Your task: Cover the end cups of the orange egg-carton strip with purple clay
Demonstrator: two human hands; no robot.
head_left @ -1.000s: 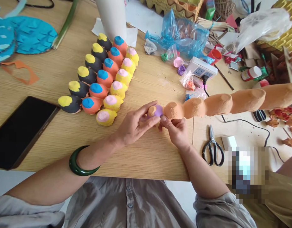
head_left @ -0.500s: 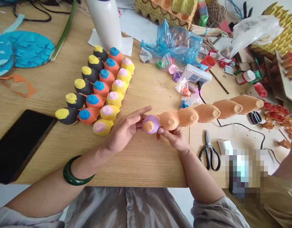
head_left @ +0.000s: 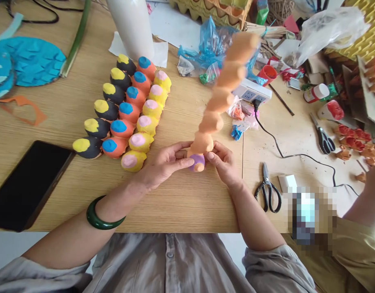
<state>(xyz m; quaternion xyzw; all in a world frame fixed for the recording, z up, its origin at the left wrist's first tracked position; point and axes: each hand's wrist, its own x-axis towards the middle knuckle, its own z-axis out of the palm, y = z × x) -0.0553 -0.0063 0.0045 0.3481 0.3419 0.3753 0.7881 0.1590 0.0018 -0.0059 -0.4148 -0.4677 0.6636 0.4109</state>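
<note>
Between my two hands is a long orange strip of egg-carton cups (head_left: 213,121), its near cup coated in purple with an orange tip. My left hand (head_left: 166,162) pinches the purple cup from the left, thumb on top. From the right, my right hand (head_left: 222,162) grips the same end with thumb and fingers. The strip points away from me, slanting up to the right, its far end blurred. Left of my hands lie three rows of cups: black cups with yellow tips (head_left: 97,128), orange cups with blue tips (head_left: 123,128), yellow cups with pink tips (head_left: 147,125).
A dark phone (head_left: 25,183) lies at left, beneath a blue paper shape (head_left: 35,61). A white bottle (head_left: 132,28) stands behind the rows. Scissors (head_left: 267,189), a power strip (head_left: 251,90) with its cord and a blue bag (head_left: 208,40) are at right. Another person's arm (head_left: 366,199) shows at the right edge.
The orange strip has swung from pointing right to pointing away from me. My left hand has closed on the purple end. A second pair of scissors now shows at right.
</note>
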